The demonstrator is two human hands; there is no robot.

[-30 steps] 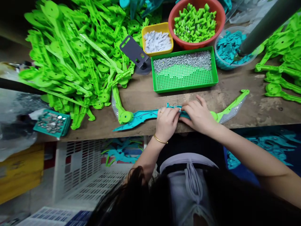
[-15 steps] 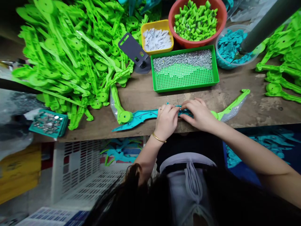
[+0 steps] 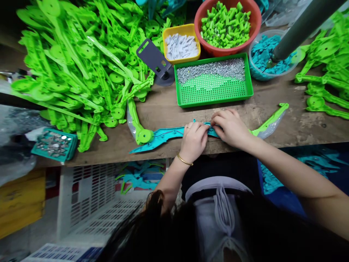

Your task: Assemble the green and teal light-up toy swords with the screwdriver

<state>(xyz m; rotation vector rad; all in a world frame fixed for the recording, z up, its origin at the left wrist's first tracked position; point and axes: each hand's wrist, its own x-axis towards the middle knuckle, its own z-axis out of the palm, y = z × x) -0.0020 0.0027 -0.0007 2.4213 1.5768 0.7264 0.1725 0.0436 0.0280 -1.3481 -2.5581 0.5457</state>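
Observation:
A long teal plastic blade-shaped part (image 3: 160, 136) lies along the front edge of the wooden bench (image 3: 300, 123). My left hand (image 3: 193, 140) is curled over its middle, fingers pressed on it. My right hand (image 3: 231, 128) is closed on the same part just to the right, fingertips meeting those of the left. A green plastic arm (image 3: 268, 120) sticks out to the right from under my right hand. Another green arm (image 3: 137, 123) with a round hub lies at the teal part's left end.
A big heap of green arms (image 3: 81, 62) fills the left of the bench. Behind my hands stand a green tray of small metal bits (image 3: 214, 82), a yellow tub (image 3: 181, 45), a red bowl of green tubes (image 3: 225, 25), a tub of teal pieces (image 3: 263, 54). White crate (image 3: 103, 203) below.
My right hand has shifted slightly left and closed tighter against the left hand on the teal part. The left hand has stayed in place.

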